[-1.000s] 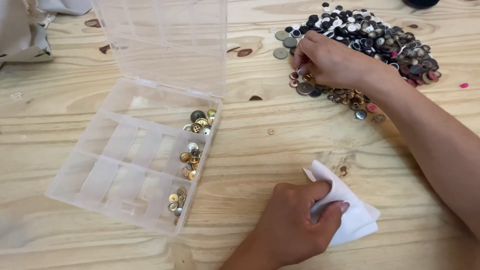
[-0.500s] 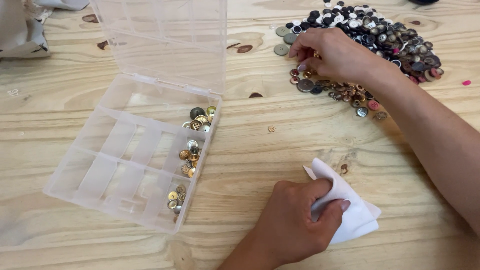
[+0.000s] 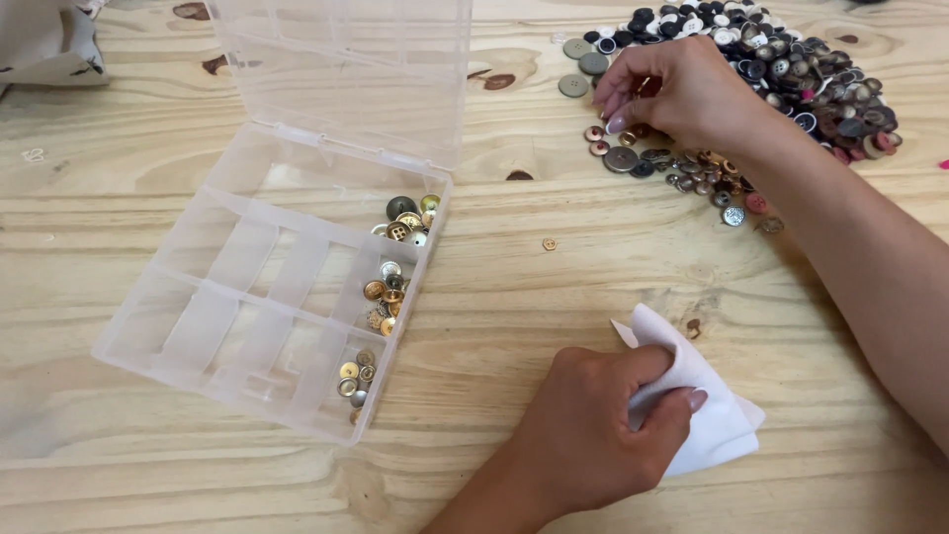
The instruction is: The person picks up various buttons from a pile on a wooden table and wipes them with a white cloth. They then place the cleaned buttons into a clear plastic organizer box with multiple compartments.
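Nearest the camera: left hand [image 3: 593, 425] curled loosely over a folded white cloth [image 3: 707, 415], fingers closed on its upper edge, pinning it flat to the pale wooden bench [image 3: 593, 287]. The cloth sticks out to the right of the hand, one corner pointing up and away.

Middle ground, left: clear plastic organiser box [image 3: 267, 287], lid [image 3: 346, 69] standing open at the far side. The box's long axis runs diagonally, near-left to far-right. Only the compartments along its right edge hold anything: small gold and brass-toned metal buttons [image 3: 390, 287] in three clusters. Remaining compartments show nothing inside. One tiny stray button [image 3: 549, 243] lies alone on the bench between box and pile.

Far right: right hand [image 3: 682, 94] reaching across, fingers bent and pinched together at the near-left edge of a large button pile [image 3: 781, 69]. Whether a button is actually held between the fingertips, cannot tell; they are down among the loose metal-toned buttons there. The pile is mostly dark and white pieces further back, metallic ones strewn toward the near side.

Key relation: the pile lies far and right of the box; the right hand is on it, the left hand well apart from it. Box sits left of both hands.

Far left corner: a bit of patterned fabric [image 3: 49, 40].
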